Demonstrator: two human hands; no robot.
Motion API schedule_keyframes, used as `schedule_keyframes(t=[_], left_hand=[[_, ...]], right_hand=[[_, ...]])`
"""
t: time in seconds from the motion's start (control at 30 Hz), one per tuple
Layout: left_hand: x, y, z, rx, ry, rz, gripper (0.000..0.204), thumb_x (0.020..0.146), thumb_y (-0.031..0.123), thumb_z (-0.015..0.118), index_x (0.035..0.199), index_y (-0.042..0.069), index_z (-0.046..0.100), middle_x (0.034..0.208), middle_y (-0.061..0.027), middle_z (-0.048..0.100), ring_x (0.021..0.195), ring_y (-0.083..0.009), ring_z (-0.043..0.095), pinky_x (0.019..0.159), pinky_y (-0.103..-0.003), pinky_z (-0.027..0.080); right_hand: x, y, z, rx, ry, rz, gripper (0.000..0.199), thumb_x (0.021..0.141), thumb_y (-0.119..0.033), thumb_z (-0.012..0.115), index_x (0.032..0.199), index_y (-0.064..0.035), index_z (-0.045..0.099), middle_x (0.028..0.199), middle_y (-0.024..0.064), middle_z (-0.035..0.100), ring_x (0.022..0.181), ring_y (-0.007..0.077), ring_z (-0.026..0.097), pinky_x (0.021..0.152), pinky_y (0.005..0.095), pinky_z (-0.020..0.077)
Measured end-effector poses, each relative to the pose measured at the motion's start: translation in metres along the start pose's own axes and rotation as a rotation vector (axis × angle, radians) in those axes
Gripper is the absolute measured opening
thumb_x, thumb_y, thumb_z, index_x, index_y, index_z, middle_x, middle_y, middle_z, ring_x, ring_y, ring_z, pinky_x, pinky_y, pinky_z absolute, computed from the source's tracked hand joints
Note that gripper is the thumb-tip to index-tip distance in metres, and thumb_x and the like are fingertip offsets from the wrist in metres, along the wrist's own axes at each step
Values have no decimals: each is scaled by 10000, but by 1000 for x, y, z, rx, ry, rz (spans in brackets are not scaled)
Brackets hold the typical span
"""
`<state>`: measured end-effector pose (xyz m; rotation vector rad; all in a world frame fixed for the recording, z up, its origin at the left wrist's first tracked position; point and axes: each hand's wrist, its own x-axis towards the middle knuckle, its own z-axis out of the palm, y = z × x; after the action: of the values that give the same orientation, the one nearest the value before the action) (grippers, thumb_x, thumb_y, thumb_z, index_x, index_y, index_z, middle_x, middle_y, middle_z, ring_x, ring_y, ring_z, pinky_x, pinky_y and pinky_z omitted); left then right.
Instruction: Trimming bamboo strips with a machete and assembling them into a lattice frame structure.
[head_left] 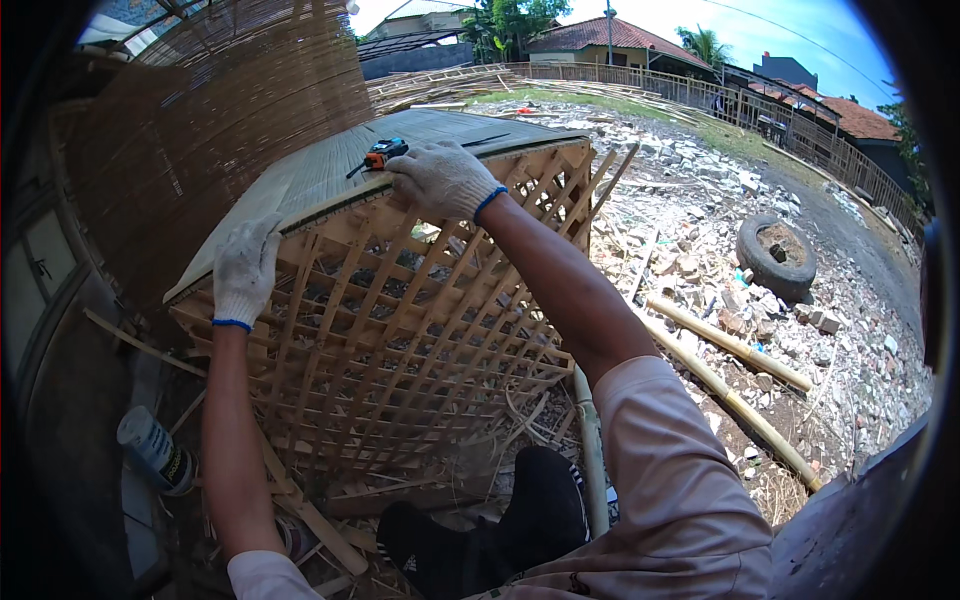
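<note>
A bench with a grey-green slatted top (pixel 290 190) and a lattice front of wooden slats (pixel 400 330) stands before me. Along its near edge runs a thin dark green strip (pixel 335 207), perhaps bamboo. My left hand (pixel 245 268), in a white knit glove with a blue cuff, is closed over this strip near the left corner. Farther right, my right hand (pixel 440 180), gloved alike, has its fingers curled over the same strip; its fingertips are partly hidden. Touching or just beside its fingers, an orange and black tape measure (pixel 384 153) lies on the top.
A woven bamboo screen (pixel 220 130) rises at the left. Below it stands a white and dark can (pixel 155 450). Bamboo poles (pixel 730 345) and an old tyre (pixel 776 256) lie on rubble at the right. Wood scraps (pixel 310 510) litter the ground by my feet.
</note>
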<state>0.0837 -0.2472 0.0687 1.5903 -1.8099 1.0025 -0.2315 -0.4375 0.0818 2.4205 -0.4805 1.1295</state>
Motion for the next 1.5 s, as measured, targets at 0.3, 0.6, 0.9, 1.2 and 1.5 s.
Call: schedule_keyframes(t=[0.3, 0.6, 0.9, 1.2, 1.5], left_hand=[[-11, 2, 24, 315, 236, 33, 313, 971, 231, 651, 1278, 169, 653, 1086, -99, 685, 1050, -330, 628, 965, -490, 462], [-13, 6, 35, 453, 367, -1, 251, 993, 272, 644, 1204, 157, 716, 1064, -99, 728, 1022, -338, 646, 985, -488, 455], [-13, 9, 31, 401, 347, -26, 244, 976, 224, 656, 1193, 119, 699, 1043, -120, 714, 1036, -330, 650, 987, -476, 458], [-10, 10, 29, 391, 324, -32, 258, 987, 291, 646, 1151, 102, 707, 1026, -109, 701, 986, -322, 651, 896, -467, 471], [-7, 8, 32, 343, 339, 21, 236, 961, 344, 671, 1112, 163, 666, 1002, -58, 670, 945, -278, 632, 913, -477, 460]], right_hand=[[-10, -14, 15, -54, 92, 71, 348, 1034, -390, 546, 1246, -140, 664, 1121, 77, 693, 1117, 279, 638, 977, 472, 454], [-12, -10, 30, -77, 205, 41, 327, 1016, -421, 596, 1214, -171, 670, 1118, 47, 717, 1068, 266, 661, 1000, 470, 435], [-11, -15, 29, -85, 261, 48, 320, 1022, -416, 560, 1155, -153, 684, 1034, 64, 707, 1012, 274, 661, 940, 465, 448], [-12, -19, 32, -96, 285, 80, 283, 1003, -388, 602, 1149, -157, 679, 1052, 59, 707, 1025, 275, 655, 966, 459, 445], [-12, -20, 26, -125, 288, 72, 274, 1015, -343, 594, 1189, -152, 686, 1113, 58, 717, 1056, 289, 649, 949, 468, 438]])
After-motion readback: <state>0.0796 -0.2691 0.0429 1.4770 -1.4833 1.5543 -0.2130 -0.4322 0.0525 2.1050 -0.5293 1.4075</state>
